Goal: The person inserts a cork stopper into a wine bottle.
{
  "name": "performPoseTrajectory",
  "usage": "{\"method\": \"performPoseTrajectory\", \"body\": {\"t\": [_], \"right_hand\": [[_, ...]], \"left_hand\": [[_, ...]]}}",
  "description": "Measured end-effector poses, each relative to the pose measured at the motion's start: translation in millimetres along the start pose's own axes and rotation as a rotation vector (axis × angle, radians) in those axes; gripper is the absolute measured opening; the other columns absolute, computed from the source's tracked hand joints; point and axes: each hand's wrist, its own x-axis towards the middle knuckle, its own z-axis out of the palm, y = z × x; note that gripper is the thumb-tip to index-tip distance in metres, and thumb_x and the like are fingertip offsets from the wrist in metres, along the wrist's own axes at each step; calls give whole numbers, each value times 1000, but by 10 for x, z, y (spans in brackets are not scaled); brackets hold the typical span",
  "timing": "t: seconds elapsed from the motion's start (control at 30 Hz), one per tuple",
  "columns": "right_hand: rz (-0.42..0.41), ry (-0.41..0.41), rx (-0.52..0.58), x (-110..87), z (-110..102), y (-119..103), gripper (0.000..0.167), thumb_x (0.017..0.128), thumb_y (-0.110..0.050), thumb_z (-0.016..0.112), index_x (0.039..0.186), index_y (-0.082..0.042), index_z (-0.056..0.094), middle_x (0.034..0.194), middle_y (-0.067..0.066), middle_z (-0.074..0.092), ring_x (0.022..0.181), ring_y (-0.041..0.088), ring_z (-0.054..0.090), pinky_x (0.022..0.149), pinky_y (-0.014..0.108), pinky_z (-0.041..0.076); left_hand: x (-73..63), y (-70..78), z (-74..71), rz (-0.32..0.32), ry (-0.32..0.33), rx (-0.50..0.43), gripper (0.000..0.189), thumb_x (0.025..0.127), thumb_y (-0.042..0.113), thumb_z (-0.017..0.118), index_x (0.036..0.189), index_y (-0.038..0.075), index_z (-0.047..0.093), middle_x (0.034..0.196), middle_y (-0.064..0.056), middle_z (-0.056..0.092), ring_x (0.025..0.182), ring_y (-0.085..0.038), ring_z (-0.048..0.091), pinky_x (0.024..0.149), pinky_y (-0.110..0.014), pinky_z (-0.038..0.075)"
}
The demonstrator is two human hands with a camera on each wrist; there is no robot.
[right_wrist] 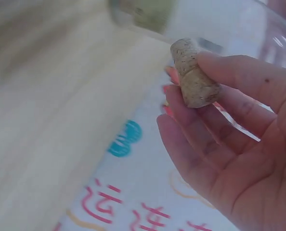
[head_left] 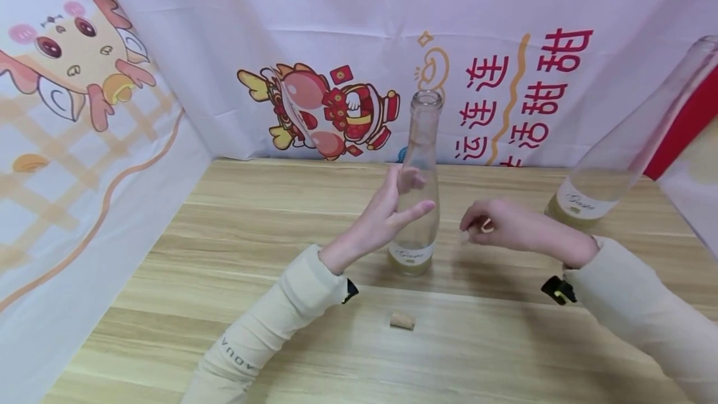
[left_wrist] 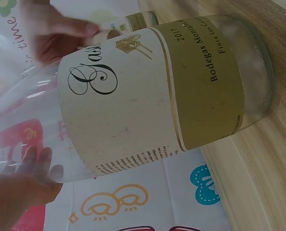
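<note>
A clear glass bottle with a cream and gold label stands upright on the table, its mouth uncovered. My left hand holds its body, thumb across the near side and fingers behind the glass. In the left wrist view, the label fills the middle. To the right of this bottle, my right hand pinches a cork between thumb and fingers. The cork flares at one end. A second cork lies on its side on the table, nearer than the bottle.
Another clear bottle with a similar label stands at the right, beyond my right forearm. The wood-grain table meets a printed white cloth at the back; a patterned cloth hangs on the left.
</note>
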Motion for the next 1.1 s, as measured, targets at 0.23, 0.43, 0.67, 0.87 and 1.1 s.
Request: {"method": "performPoseTrajectory", "body": {"t": [0.23, 0.43, 0.67, 0.87, 1.1], "right_hand": [[-48, 137, -145, 27, -327, -225, 11, 76, -3, 70, 86, -7, 68, 76, -5, 62, 70, 7, 57, 69, 33, 54], [-55, 197, -209, 30, -573, -390, 12, 77, -6, 71, 89, -7, 69, 80, -2, 66, 72, 11, 62, 67, 34, 54], [13, 260, -244, 21, -815, -594, 18, 76, -11, 73, 92, -8, 66, 79, -1, 65, 71, 14, 61, 67, 35, 54], [50, 326, -264, 25, -1015, -788, 22, 76, -19, 74, 91, -9, 61, 82, 1, 65, 76, 14, 60, 64, 27, 52], [-94, 436, -311, 53, -1162, -901, 20, 78, -17, 72, 96, -11, 66, 85, -2, 66, 79, 11, 62, 69, 13, 47]], "left_hand": [[-1, -16, 10, 6, 4, -4, 49, 90, 21, 57, 127, 7, 27, 125, -8, 46, 120, -16, 42, 103, -36, 32], [-4, -25, 18, 18, 7, -5, 48, 90, 20, 56, 126, 7, 28, 123, -7, 47, 118, -15, 43, 103, -34, 33], [-9, -15, 22, 32, 13, 3, 48, 90, 20, 57, 126, 7, 28, 123, -7, 47, 118, -15, 43, 103, -33, 33], [-5, -21, 17, 33, 16, -3, 48, 90, 19, 58, 126, 6, 28, 123, -8, 48, 117, -16, 44, 102, -34, 33], [-6, -16, 10, 21, 6, -7, 48, 90, 20, 57, 127, 7, 28, 124, -7, 47, 118, -15, 43, 102, -35, 34]]}}
